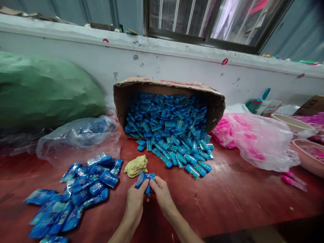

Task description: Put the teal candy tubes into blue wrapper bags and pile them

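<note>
A small blue packet (pixel 141 180) is pinched between both hands, just in front of the crumpled yellow cloth (pixel 136 166). My left hand (pixel 135 197) is closed on its left side, and my right hand (pixel 161 192) grips its right side with thumb and fingers together. Several shiny blue packets (pixel 84 189) lie piled on the red table to the left. Behind the hands, a cardboard box (pixel 220 104) on its side spills many small blue items in clear wrapping (pixel 177 135) onto the tabletop.
A clear bag (pixel 76 138) with blue packets and a large green sack (pixel 48 91) stand at the left. On the right are a bag of pink items (pixel 263 138), a pink basin (pixel 301 157) and pink pieces (pixel 293 182) on the red table (pixel 227 195).
</note>
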A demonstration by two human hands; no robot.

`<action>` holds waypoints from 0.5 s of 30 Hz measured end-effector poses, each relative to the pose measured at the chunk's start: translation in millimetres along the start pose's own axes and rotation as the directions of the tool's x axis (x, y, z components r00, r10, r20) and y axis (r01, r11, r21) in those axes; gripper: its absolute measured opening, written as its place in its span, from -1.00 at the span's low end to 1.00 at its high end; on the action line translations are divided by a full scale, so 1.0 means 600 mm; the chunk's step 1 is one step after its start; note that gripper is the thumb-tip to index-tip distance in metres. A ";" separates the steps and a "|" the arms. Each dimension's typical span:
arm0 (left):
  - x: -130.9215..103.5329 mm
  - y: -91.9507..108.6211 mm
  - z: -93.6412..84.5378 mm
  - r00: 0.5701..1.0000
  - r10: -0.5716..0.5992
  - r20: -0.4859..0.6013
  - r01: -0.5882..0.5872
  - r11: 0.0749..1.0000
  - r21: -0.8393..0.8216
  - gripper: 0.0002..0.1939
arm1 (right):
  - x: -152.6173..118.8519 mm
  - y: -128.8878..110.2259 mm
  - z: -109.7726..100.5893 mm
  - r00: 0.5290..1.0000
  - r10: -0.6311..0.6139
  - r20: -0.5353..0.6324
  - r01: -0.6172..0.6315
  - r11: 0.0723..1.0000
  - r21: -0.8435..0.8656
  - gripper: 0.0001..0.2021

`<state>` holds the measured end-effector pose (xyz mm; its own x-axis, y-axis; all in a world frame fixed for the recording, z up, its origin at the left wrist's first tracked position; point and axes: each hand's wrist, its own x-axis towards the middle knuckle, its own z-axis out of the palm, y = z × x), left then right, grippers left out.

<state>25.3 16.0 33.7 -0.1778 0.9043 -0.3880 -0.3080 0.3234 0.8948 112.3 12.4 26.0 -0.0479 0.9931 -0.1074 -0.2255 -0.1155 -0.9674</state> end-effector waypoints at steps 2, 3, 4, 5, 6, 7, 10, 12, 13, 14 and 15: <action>-0.001 0.011 -0.004 0.999 -0.032 0.024 0.034 0.996 -0.079 -0.68 | 0.010 0.010 0.010 1.000 0.012 0.023 -0.011 0.999 -0.048 -0.68; 0.000 0.016 -0.007 0.999 -0.044 0.030 0.047 0.992 -0.115 -0.68 | 0.015 0.013 0.014 0.999 0.017 0.039 -0.014 0.997 -0.075 -0.67; 0.001 0.022 -0.011 0.998 -0.055 0.032 0.059 0.988 -0.146 -0.68 | 0.021 0.014 0.019 0.998 0.022 0.057 -0.017 0.995 -0.097 -0.67; 0.004 0.027 -0.016 0.998 -0.064 0.028 0.068 0.983 -0.171 -0.69 | 0.026 0.014 0.023 0.997 0.027 0.075 -0.019 0.994 -0.112 -0.67; 0.007 0.031 -0.021 0.997 -0.071 0.019 0.074 0.979 -0.189 -0.69 | 0.032 0.011 0.026 0.995 0.031 0.094 -0.019 0.992 -0.126 -0.67; 0.010 0.034 -0.026 0.997 -0.078 0.008 0.078 0.977 -0.200 -0.69 | 0.037 0.008 0.029 0.993 0.032 0.114 -0.015 0.989 -0.147 -0.68; 0.020 0.036 -0.039 0.997 -0.065 -0.035 0.056 0.976 -0.210 -0.69 | 0.053 -0.006 0.035 0.986 0.033 0.164 0.004 0.976 -0.218 -0.72; 0.025 0.035 -0.043 0.997 -0.024 -0.076 0.007 0.976 -0.216 -0.70 | 0.061 -0.012 0.040 0.986 0.025 0.167 0.022 0.962 -0.271 -0.73; 0.027 0.035 -0.043 0.995 -0.005 -0.099 -0.018 0.974 -0.225 -0.70 | 0.064 -0.013 0.042 0.987 0.017 0.161 0.032 0.954 -0.298 -0.72; 0.028 0.035 -0.043 0.993 0.007 -0.115 -0.034 0.970 -0.240 -0.70 | 0.066 -0.012 0.045 0.988 0.007 0.153 0.044 0.944 -0.326 -0.71; 0.029 0.037 -0.042 0.993 0.007 -0.118 -0.037 0.966 -0.257 -0.69 | 0.067 -0.011 0.047 0.989 -0.004 0.147 0.057 0.933 -0.355 -0.68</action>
<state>-8.3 31.9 40.9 -0.2889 0.8674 -0.4052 -0.5308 0.2071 0.8218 84.5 52.5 34.6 -0.1899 0.9794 -0.0682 0.1327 -0.0432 -0.9902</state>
